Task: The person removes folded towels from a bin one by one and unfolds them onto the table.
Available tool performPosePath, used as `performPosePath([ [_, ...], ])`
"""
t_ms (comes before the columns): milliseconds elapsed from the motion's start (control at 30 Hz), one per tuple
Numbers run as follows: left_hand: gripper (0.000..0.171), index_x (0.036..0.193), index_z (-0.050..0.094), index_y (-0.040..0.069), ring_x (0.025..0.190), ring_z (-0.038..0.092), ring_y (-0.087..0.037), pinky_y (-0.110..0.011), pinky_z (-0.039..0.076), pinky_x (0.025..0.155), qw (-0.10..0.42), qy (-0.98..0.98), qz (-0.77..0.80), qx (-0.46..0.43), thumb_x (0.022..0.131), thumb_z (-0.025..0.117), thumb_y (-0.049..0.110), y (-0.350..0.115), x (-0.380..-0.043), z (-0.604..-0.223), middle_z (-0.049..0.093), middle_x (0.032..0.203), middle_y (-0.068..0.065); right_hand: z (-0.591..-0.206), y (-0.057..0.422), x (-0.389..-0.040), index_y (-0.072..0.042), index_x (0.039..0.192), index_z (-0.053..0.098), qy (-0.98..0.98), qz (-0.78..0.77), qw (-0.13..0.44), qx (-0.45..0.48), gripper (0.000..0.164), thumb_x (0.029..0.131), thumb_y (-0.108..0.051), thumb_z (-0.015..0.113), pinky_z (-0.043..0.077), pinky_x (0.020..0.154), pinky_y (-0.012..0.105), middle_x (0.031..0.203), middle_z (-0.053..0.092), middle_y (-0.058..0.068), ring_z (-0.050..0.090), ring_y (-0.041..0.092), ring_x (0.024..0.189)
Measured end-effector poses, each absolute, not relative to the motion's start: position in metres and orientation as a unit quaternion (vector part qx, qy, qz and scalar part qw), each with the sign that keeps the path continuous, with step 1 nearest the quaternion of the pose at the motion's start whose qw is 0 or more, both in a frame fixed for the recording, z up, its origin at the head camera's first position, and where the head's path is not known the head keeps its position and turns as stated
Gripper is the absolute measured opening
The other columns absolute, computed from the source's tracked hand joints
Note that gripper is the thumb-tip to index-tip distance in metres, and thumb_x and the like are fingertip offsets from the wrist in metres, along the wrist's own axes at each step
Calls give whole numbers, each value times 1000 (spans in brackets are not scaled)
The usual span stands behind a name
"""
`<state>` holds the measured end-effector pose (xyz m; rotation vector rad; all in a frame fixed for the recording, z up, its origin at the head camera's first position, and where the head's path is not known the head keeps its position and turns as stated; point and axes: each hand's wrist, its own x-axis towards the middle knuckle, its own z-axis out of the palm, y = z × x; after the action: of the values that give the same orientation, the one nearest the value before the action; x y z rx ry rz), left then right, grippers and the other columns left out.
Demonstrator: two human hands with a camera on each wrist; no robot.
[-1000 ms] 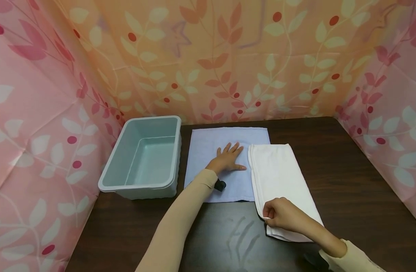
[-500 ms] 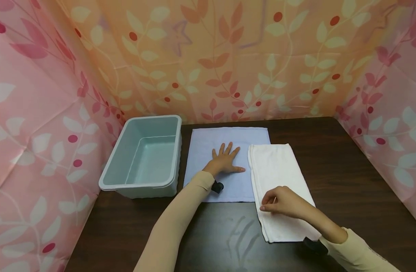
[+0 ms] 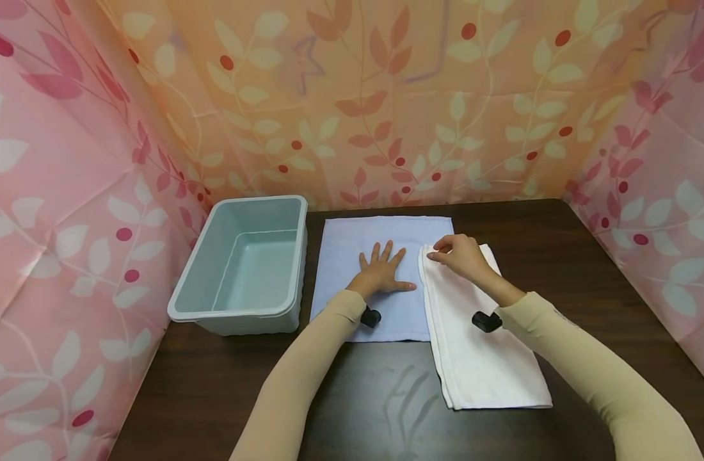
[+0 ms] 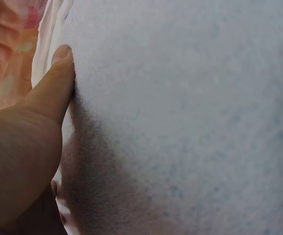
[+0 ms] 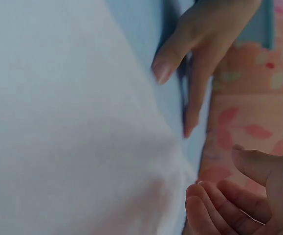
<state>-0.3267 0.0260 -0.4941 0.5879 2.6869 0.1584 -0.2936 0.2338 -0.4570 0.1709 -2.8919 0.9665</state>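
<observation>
My left hand (image 3: 379,275) lies flat with spread fingers on a pale lavender cloth (image 3: 381,230) at the middle of the table. Its thumb points right, close to the edge of a folded white towel (image 3: 479,365). The towel overlaps the cloth's right side. Over the towel's far left corner is my right hand (image 3: 461,257), its fingers loosely bent. In the right wrist view the thumb (image 5: 253,164) stands apart from the bent fingers (image 5: 219,210), with nothing held between them. Whether those fingertips touch the towel I cannot tell.
A pale blue-green plastic tub (image 3: 237,316) with nothing in it stands left of the cloth on the dark wooden table (image 3: 571,269). Floral curtains (image 3: 386,96) hang behind and on both sides. Black wrist cameras sit under both wrists.
My right hand has let go of the towel's near left corner and moved away from me to its far left corner. The near edge lies flat now. My left hand has barely shifted.
</observation>
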Motion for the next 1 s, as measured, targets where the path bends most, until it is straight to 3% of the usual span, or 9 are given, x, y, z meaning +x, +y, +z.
performPosePath([
  [167,97,160,6,34,157,-8,-34,-66,4,121,190,957,53,212,85,51,76,29,-323,-493,-8,170,-3,-477,238,-317,0,98,74,-957,286,29,41,30,86,-28,75,53,78,41,93,75,17,68,30,87],
  [533,95,160,12,32,157,0,-36,-66,10,121,173,962,60,203,85,54,75,30,-317,-485,0,170,-6,-487,239,-330,-5,87,72,-961,272,46,26,30,86,-34,76,49,70,38,86,73,13,64,27,80],
  [700,88,160,11,30,157,0,-33,-63,9,123,165,949,66,259,91,51,68,27,-318,-492,1,170,-2,-489,230,-333,-7,80,73,-962,263,70,1,33,85,-40,75,46,61,34,80,73,11,65,26,75],
  [1000,69,160,12,34,158,3,-28,-58,13,124,153,924,54,347,101,44,54,31,-312,-495,7,169,5,-486,225,-336,-8,75,72,-967,237,96,-20,29,83,-36,78,49,62,43,78,74,13,67,32,75],
])
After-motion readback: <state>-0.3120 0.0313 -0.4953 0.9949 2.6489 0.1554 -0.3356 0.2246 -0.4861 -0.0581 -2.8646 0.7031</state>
